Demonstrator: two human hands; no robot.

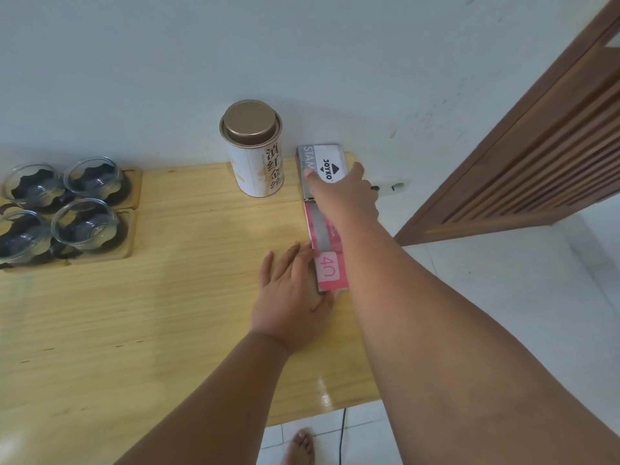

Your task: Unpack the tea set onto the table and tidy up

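Observation:
A long flat grey and pink album (323,209) marked JOYKO lies along the right edge of the wooden table (167,313). My right hand (345,191) rests flat on its far end, fingers spread. My left hand (295,290) lies palm down at its near end, fingertips against the album's left side. A white tea tin (256,162) with a brown lid stands upright by the wall, just left of the album. Several glass cups (85,223) sit on wooden coasters (132,186) at the far left.
The white wall runs behind the table. A white wall socket (392,184) sits just past the table's right corner. A wooden slatted door (536,156) stands open at right. White floor tiles, a black cable (341,437) and a bare foot (300,448) show below the table's edge.

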